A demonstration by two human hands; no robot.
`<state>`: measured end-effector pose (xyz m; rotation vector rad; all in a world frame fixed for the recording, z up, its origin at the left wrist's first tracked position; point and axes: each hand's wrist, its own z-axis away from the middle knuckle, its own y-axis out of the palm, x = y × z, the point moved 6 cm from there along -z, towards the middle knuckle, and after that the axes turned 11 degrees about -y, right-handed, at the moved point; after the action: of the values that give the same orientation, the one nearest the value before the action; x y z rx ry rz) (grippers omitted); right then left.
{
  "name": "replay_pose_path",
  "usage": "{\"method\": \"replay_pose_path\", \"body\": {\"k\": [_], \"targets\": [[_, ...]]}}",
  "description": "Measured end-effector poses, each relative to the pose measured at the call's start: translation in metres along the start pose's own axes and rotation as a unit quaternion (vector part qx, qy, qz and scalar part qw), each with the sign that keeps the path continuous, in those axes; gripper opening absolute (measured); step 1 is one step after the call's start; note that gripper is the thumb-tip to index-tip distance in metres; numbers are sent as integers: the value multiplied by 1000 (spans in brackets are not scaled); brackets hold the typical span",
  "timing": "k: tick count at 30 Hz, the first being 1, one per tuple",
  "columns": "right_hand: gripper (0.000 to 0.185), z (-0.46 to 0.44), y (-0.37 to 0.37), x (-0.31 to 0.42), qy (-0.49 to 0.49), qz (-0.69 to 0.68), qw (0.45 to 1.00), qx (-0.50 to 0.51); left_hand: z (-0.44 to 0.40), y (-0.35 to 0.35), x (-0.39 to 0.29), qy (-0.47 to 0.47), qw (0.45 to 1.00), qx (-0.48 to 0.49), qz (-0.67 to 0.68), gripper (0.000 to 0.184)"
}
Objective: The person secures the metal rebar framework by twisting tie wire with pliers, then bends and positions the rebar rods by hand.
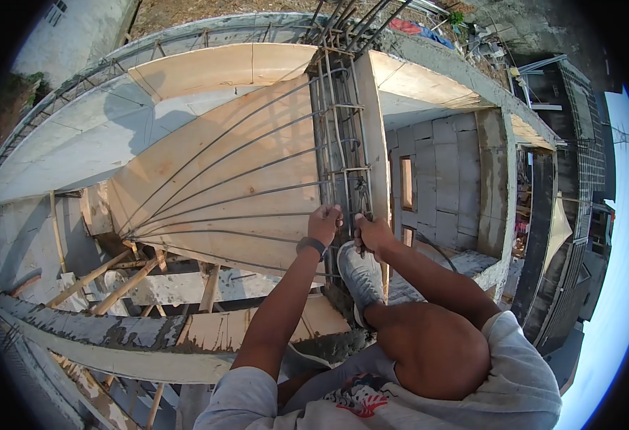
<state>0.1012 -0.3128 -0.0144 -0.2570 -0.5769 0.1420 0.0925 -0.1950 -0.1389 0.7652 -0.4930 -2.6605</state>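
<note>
My left hand (pixel 325 223), with a dark band on the wrist, is closed in a pinch beside the long rebar cage (pixel 339 143). What its fingers hold is too small to make out. Close to it on the right, my right hand (pixel 374 235) is curled in a fist over the cage's edge. A dark bit shows under that fist, but its kind is hidden. Several thin steel bars (pixel 246 192) fan across a plywood panel (pixel 214 136) and meet the cage near my left hand. My grey shoe (pixel 361 276) stands just below both hands.
A plywood board (pixel 373 122) edges the cage on its right. Wooden props (pixel 124 287) stand beneath the panel at lower left, beside a deep drop. A concrete beam (pixel 113 330) crosses at lower left. Bare bar ends (pixel 354 25) stick up at the top. A block wall (pixel 436 168) rises at right.
</note>
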Motion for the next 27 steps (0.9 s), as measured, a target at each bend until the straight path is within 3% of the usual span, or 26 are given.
{"method": "replay_pose_path", "body": {"k": [9, 14, 21, 24, 27], "targets": [[29, -2, -20, -24, -111, 213, 969, -65, -20, -9, 16, 25, 997, -29, -61, 25], [30, -9, -22, -35, -98, 187, 977, -30, -6, -8, 19, 25, 997, -26, -68, 23], [36, 25, -7, 19, -128, 226, 965, -31, 6, -2, 19, 29, 997, 21, -69, 35], [32, 3, -3, 5, -65, 30, 997, 18, 5, 1, 18, -9, 998, 50, 28, 42], [28, 7, 11, 3, 8, -154, 985, 78, 6, 4, 11, -34, 998, 37, 49, 48]]}}
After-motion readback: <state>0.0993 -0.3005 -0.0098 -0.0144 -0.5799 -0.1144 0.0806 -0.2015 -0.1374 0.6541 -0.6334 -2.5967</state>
